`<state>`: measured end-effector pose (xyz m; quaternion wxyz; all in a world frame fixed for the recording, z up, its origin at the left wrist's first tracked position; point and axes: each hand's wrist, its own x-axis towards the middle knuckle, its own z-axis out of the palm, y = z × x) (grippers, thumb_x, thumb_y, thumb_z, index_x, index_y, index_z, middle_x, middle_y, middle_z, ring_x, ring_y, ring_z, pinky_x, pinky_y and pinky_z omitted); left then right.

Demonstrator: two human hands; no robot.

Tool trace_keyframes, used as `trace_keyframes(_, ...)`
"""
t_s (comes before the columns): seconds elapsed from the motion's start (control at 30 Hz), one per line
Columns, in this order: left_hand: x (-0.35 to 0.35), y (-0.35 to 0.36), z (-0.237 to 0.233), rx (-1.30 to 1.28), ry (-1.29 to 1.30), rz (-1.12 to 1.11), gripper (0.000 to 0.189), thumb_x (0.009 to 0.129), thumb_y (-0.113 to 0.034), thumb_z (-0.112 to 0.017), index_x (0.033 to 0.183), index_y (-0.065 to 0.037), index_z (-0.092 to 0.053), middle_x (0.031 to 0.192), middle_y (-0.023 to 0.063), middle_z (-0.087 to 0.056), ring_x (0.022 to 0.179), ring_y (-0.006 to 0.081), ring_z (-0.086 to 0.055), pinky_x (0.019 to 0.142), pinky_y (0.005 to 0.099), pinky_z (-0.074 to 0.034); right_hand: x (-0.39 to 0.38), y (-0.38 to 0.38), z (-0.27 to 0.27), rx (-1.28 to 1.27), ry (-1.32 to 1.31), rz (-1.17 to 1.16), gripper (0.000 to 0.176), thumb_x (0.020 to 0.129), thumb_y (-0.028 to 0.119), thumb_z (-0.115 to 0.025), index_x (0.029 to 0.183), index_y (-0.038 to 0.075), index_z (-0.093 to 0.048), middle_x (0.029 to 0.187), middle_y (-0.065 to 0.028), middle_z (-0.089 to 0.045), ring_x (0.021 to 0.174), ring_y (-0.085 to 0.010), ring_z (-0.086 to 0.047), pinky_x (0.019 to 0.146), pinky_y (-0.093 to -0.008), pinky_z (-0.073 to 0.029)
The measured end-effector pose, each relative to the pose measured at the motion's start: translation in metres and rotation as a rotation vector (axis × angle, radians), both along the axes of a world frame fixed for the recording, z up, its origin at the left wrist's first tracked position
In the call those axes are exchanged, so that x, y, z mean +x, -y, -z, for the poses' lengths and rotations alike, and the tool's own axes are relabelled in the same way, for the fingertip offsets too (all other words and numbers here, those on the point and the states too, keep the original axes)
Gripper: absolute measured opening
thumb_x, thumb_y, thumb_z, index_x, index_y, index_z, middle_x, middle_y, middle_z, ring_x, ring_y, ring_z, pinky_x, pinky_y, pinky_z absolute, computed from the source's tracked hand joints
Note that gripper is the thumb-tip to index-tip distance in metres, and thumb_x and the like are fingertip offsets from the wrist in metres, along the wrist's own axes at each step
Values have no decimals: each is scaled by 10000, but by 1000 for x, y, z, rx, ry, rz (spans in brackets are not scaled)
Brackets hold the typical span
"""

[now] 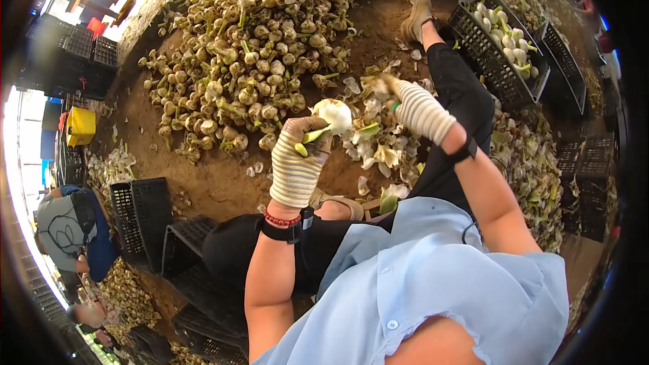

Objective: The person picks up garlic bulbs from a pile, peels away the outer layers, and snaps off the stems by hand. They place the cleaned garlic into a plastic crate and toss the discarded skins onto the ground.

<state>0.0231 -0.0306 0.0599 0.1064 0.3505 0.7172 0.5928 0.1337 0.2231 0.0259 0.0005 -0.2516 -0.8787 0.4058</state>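
Observation:
My left hand [299,155], in a striped knit glove, is closed around the green stem of a white garlic bulb [332,115], which points up and away from the palm. To the right, my gloved right hand [416,107] is curled over a peeled-skin pile [378,145], apart from the bulb. Something with a green part shows at its fingers, but blur hides what it is. Beyond both hands lies a large heap of unpeeled garlic [263,47] on the brown dirt floor.
A black crate [497,61] of cleaned bulbs stands at the upper right, beside my outstretched leg. More black crates [142,223] stand at the left, near a yellow container [81,126]. Another person [67,230] bends at the far left. Garlic skins [527,182] cover the right side.

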Motion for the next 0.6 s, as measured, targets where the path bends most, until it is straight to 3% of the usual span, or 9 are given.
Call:
trace_keyframes(0.03,0,-3,-1,-3,-105,14,214,846,19,-731,1028,-52,-641,929,20,-641,836,94,-599,766,227,-498,-2,19,-32,116,-74,-129,325,917,205,-601,1189,26,-603,1036,-213,-679,925,-369,-652,826,-416,-521)
trace_keyframes(0.1,1,-7,-6,-38,-184,42,246,819,54,-727,1025,-51,-642,935,44,-626,847,137,-608,773,256,-498,-8,48,-52,127,-411,-181,320,891,166,-615,1180,30,-625,1014,-222,-673,917,-374,-652,827,-417,-524)
trace_keyframes(0.27,3,-7,-17,-20,-178,67,305,755,120,-705,1007,-44,-656,978,86,-624,874,204,-615,794,295,-496,-18,59,-60,162,-260,-213,350,838,114,-638,1184,59,-641,984,-204,-674,908,-359,-658,760,-411,-528)
trace_keyframes(0.33,3,-7,-17,-21,-161,61,302,754,120,-706,1002,-45,-658,978,86,-624,872,206,-616,790,294,-496,-17,59,-65,-78,-246,-159,315,790,71,-649,1105,48,-651,931,-191,-668,860,-356,-658,731,-409,-531)
trace_keyframes(0.37,4,-8,-18,-13,-170,67,298,754,121,-705,997,-46,-659,976,87,-624,873,211,-618,788,294,-497,-16,61,-63,-80,-243,-161,315,790,71,-649,1105,48,-651,931,-191,-668,860,-356,-658,731,-409,-531)
trace_keyframes(0.43,5,-8,-16,-7,-173,77,294,755,122,-704,992,-47,-661,974,87,-624,874,215,-619,786,295,-498,-13,67,-58,401,-287,-266,231,770,53,-658,1000,36,-640,869,-174,-651,822,-355,-655,702,-423,-525)
trace_keyframes(0.47,3,-6,-13,-21,-186,99,295,754,122,-703,990,-50,-664,978,89,-623,875,218,-621,783,298,-500,-16,68,-52,444,-260,-245,173,759,54,-668,923,34,-616,835,-159,-630,817,-358,-647,686,-435,-516)
trace_keyframes(0.57,1,-1,-16,-55,-197,114,294,751,127,-696,980,-56,-669,994,87,-617,875,215,-623,777,300,-505,-24,56,-52,442,-320,-286,187,763,65,-673,939,31,-621,860,-157,-638,844,-361,-643,702,-435,-516)
trace_keyframes(0.6,0,0,-17,-71,-195,111,294,749,132,-690,972,-59,-673,1007,84,-612,873,211,-624,774,300,-506,-25,48,-51,405,-315,-267,194,847,153,-649,987,19,-642,890,-166,-649,832,-359,-638,734,-414,-519)
